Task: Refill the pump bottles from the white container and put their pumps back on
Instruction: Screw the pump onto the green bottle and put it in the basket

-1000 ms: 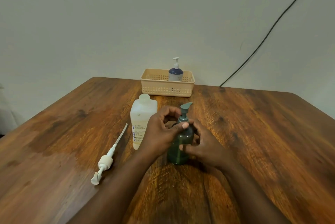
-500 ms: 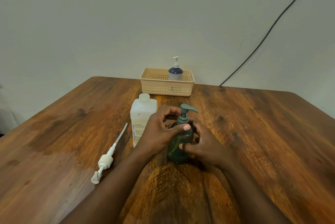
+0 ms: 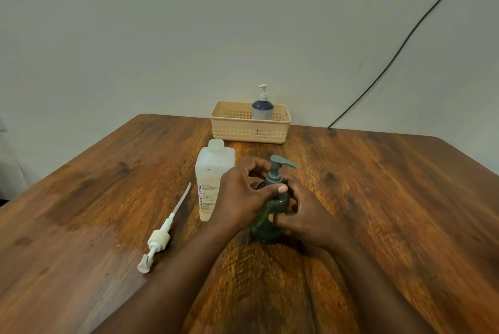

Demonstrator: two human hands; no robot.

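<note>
Both hands [image 3: 272,204] — gripping green bottle [image 3: 267,223]

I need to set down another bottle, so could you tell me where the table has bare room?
The whole right side of the wooden table is bare, right of the green pump bottle and the beige basket. The far-left corner is bare too. The centre is crowded: white container, both hands and the loose white pump.

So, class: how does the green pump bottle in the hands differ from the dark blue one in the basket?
The translucent green pump bottle stands mid-table, gripped by both hands; the dark blue pump bottle stands untouched in the beige plastic basket. Green's pump matches its body; blue's is white. Both stand upright with pumps on.
</note>
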